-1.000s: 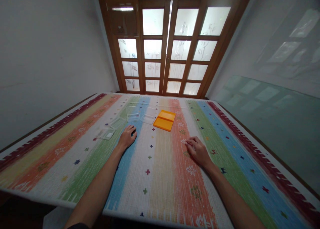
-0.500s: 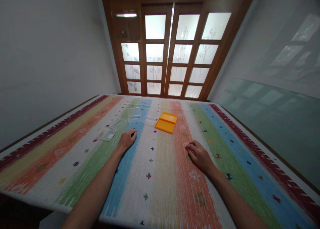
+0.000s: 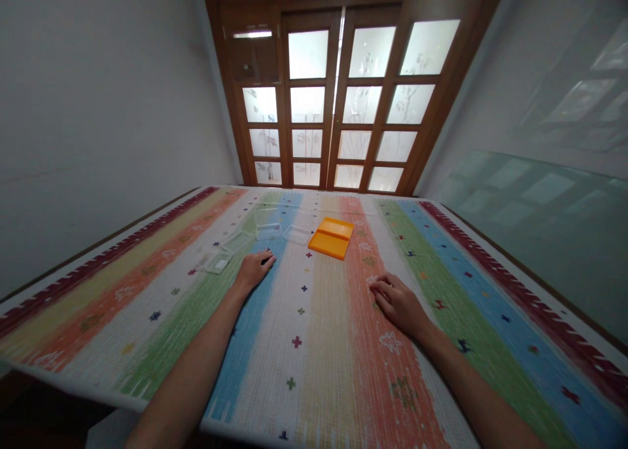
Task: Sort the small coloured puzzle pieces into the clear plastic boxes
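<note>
Panes (image 3: 308, 55) at upper centre admit bright backlight; left wall (image 3: 108, 108) is dim; reflections mark the right-hand panel (image 3: 540, 223); wide-angle distortion stretches edges.

A bare left hand (image 3: 254, 268) and a bare, slim-fingered right hand (image 3: 400, 301).
Back from the left hand, a long, smooth, uncovered left forearm (image 3: 199, 360) is narrow at the wrist (image 3: 242, 287) and broadens steadily; back from the right hand, an equally long, uncovered right forearm (image 3: 464, 374) has the same tapering shape. On the right hand shows a tiny pale spot (image 3: 392, 285), too small to identify.
</note>
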### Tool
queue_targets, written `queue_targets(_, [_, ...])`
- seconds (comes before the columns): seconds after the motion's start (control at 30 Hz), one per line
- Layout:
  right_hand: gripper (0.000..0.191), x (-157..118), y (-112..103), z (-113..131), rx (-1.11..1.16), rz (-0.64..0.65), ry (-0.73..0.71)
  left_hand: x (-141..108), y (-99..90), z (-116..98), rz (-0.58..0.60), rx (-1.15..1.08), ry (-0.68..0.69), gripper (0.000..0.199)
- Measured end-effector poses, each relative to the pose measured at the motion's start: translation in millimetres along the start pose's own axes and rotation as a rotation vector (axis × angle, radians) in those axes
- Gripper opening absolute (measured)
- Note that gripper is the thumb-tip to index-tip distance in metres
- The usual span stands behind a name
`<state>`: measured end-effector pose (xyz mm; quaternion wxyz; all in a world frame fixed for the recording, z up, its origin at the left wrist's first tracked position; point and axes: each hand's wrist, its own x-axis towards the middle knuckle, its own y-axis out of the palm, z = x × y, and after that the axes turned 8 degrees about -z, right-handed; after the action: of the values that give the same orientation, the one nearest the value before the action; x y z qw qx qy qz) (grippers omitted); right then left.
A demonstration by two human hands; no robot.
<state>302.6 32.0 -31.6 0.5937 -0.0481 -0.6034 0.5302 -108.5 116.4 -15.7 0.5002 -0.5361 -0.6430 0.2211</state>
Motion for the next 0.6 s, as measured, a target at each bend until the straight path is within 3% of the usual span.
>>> queue_targets(0.2, [0.023,1.1,-1.2,0.3,0.000,0.019,0.013,-3.4,-3.6,-2.4,-0.003,0.020,0.000,0.037])
queue_targets(0.43, [0.023,-0.1,1.1,-2.6,-0.003,0.022,0.014,0.2,-3.5,-0.5,0.088,0.018,0.071,0.039])
queue_targets(0.6, [0.021,-0.2,1.2,-3.4,0.000,0.027,0.004,0.5,-4.2,2.4,0.066,0.020,0.046,0.042])
